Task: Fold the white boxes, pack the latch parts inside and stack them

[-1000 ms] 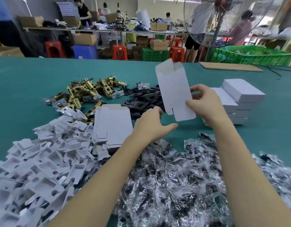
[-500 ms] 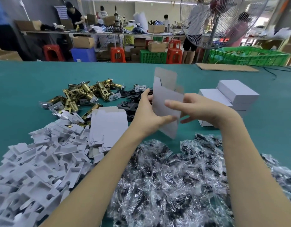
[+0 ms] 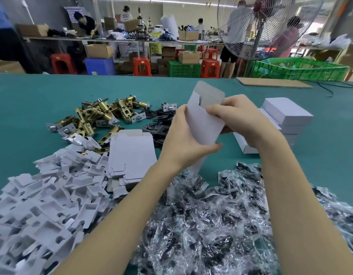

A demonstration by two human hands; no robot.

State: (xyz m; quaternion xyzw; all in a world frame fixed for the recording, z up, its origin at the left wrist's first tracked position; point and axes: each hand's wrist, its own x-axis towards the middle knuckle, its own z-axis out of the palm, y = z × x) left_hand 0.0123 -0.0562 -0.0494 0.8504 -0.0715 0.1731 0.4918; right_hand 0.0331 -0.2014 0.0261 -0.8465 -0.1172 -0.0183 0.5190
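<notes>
- Left hand grip: fingers + thumb curled round the lower left side of the box blank, thumb across its front.
- Right hand grip: fingers curled over the blank's right edge near the top, pinching it.
- Blank held up off the bench, roughly upright, tilted a bit; top flap open, rounded corners; lower end hidden behind left wrist.
- Just left of left forearm: stack of flat blanks on the bench.
- Beyond that: pile of brass latch parts, w/ black plates beside them.
- Right, behind right hand: folded white boxes, stacked.
- Near left: heap of white card inserts.
- Near centre/right: clear bags w/ dark bits inside; contents too small to tell.
</notes>
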